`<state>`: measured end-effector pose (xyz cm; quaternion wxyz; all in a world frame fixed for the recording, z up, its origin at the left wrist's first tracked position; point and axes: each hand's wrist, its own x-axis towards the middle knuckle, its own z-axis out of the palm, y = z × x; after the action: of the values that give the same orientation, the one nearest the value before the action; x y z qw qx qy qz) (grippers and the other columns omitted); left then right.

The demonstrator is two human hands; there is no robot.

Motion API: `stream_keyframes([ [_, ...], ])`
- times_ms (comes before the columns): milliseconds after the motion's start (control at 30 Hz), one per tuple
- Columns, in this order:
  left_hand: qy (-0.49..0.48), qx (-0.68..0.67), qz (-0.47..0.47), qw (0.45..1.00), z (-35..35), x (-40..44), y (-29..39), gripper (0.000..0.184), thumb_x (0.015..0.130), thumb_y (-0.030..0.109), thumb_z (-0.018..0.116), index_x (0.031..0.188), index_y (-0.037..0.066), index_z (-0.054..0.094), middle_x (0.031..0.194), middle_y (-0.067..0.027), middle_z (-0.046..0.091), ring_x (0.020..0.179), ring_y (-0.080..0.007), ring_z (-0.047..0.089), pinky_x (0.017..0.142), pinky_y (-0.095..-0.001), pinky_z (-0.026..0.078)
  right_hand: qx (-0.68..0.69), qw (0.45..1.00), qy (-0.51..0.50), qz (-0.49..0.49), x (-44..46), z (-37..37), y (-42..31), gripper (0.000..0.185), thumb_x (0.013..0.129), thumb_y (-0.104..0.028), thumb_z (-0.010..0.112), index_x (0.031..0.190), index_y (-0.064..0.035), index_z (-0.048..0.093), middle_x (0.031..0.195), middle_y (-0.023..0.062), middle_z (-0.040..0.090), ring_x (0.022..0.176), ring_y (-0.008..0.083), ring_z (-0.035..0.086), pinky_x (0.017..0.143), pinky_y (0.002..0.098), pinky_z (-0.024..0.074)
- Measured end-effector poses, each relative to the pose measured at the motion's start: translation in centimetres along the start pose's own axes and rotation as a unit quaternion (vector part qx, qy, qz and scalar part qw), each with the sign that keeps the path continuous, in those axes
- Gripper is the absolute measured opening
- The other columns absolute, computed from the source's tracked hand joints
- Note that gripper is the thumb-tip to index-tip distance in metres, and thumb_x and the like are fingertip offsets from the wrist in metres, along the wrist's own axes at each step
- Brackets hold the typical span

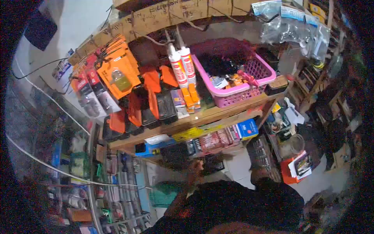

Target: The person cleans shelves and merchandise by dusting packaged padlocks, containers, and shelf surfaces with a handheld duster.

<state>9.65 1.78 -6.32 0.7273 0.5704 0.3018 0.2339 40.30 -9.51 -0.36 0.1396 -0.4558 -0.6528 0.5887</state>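
My left hand is low in the middle of the view, just under the front of the wooden shelf. It is dark and blurred, and its fingers cannot be made out. Close to it are a dark object on its left and a dark flat item on its right, neither clear in kind. Only the dark sleeve shows on my right side; the right hand itself is hidden. Above the left hand lie a red-patterned pack and a blue box.
The wooden shelf carries a pink basket of small goods, sealant tubes, orange-and-black bins and a carded padlock. Clear plastic packs hang at upper right. A glass-fronted cabinet stands left; an orange box is right.
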Motion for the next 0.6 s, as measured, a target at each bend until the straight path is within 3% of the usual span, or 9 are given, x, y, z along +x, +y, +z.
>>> stream_keyframes([
  [100, 0.008, -0.005, -0.027, 1.000, 1.4, -0.7, 0.1, 0.025, 0.098, 0.029, 0.046, 0.102, 0.007, 0.057, 0.097, -0.0076, 0.059, 0.087, -0.0163, 0.056, 0.076, -0.0346, 0.047, 0.021, 0.979, 0.110, 0.173, -5.1, 1.6, 11.9, 0.022, 0.089, -0.024, 0.060, 0.086, -0.0028, 0.059, 0.074, 0.0043, 0.058, 0.061, 0.0115, 0.052, 0.056, 0.0318, 0.0442],
  [200, 0.022, -0.028, -0.051, 0.998, 0.8, -1.1, -0.3, 0.025, 0.099, 0.029, 0.046, 0.103, 0.007, 0.056, 0.097, -0.0077, 0.059, 0.087, -0.0164, 0.056, 0.076, -0.0345, 0.047, 0.094, 0.930, 0.213, 0.284, -8.1, 5.8, 21.1, 0.024, 0.087, -0.026, 0.064, 0.089, -0.0027, 0.060, 0.076, 0.0055, 0.061, 0.061, 0.0124, 0.055, 0.055, 0.0332, 0.0459],
  [333, 0.037, -0.058, -0.083, 0.994, 0.5, -1.5, 0.0, 0.025, 0.099, 0.029, 0.046, 0.104, 0.007, 0.056, 0.098, -0.0078, 0.059, 0.088, -0.0165, 0.056, 0.076, -0.0344, 0.047, 0.220, 0.857, 0.331, 0.328, -5.9, 12.2, 29.4, 0.029, 0.084, -0.029, 0.069, 0.093, -0.0025, 0.062, 0.080, 0.0071, 0.064, 0.060, 0.0135, 0.058, 0.055, 0.0351, 0.0482],
  [400, 0.031, -0.056, -0.088, 0.994, 0.5, -1.0, 0.1, 0.025, 0.099, 0.029, 0.046, 0.105, 0.007, 0.056, 0.099, -0.0079, 0.059, 0.089, -0.0165, 0.056, 0.077, -0.0343, 0.047, 0.257, 0.851, 0.351, 0.293, -2.6, 15.3, 34.5, 0.032, 0.083, -0.031, 0.071, 0.095, -0.0025, 0.063, 0.081, 0.0079, 0.066, 0.060, 0.0141, 0.059, 0.054, 0.0360, 0.0494],
  [433, 0.030, -0.056, -0.096, 0.993, 0.5, -1.0, 0.3, 0.025, 0.099, 0.029, 0.046, 0.105, 0.007, 0.055, 0.099, -0.0079, 0.059, 0.089, -0.0165, 0.056, 0.077, -0.0343, 0.047, 0.268, 0.912, 0.308, -0.042, -0.6, 18.2, 45.5, 0.033, 0.082, -0.031, 0.073, 0.096, -0.0024, 0.064, 0.082, 0.0083, 0.066, 0.060, 0.0144, 0.060, 0.054, 0.0365, 0.0500],
  [467, 0.030, -0.066, -0.099, 0.992, 0.9, -0.5, 0.4, 0.025, 0.099, 0.029, 0.046, 0.105, 0.007, 0.055, 0.099, -0.0079, 0.059, 0.089, -0.0166, 0.056, 0.077, -0.0343, 0.047, 0.267, 0.855, 0.373, 0.241, 0.7, 17.0, 39.5, 0.030, 0.082, -0.032, 0.072, 0.091, -0.0034, 0.065, 0.077, 0.0076, 0.066, 0.059, 0.0143, 0.060, 0.053, 0.0350, 0.0499],
  [567, 0.030, -0.071, -0.111, 0.991, 0.4, 0.5, 0.4, 0.025, 0.099, 0.029, 0.045, 0.106, 0.006, 0.055, 0.100, -0.0080, 0.059, 0.090, -0.0166, 0.056, 0.077, -0.0342, 0.047, 0.299, 0.808, 0.432, 0.268, 4.8, 11.8, 28.1, 0.027, 0.082, -0.032, 0.071, 0.077, -0.0064, 0.067, 0.064, 0.0055, 0.064, 0.058, 0.0141, 0.059, 0.051, 0.0306, 0.0495],
  [600, 0.030, -0.071, -0.116, 0.990, 0.1, 0.6, 0.6, 0.025, 0.099, 0.029, 0.045, 0.106, 0.006, 0.055, 0.100, -0.0081, 0.059, 0.090, -0.0167, 0.056, 0.077, -0.0341, 0.047, 0.419, 0.744, 0.417, 0.312, 5.4, 11.6, 28.8, 0.031, 0.084, -0.037, 0.066, 0.081, -0.0066, 0.067, 0.068, 0.0058, 0.063, 0.062, 0.0150, 0.060, 0.050, 0.0291, 0.0482],
])
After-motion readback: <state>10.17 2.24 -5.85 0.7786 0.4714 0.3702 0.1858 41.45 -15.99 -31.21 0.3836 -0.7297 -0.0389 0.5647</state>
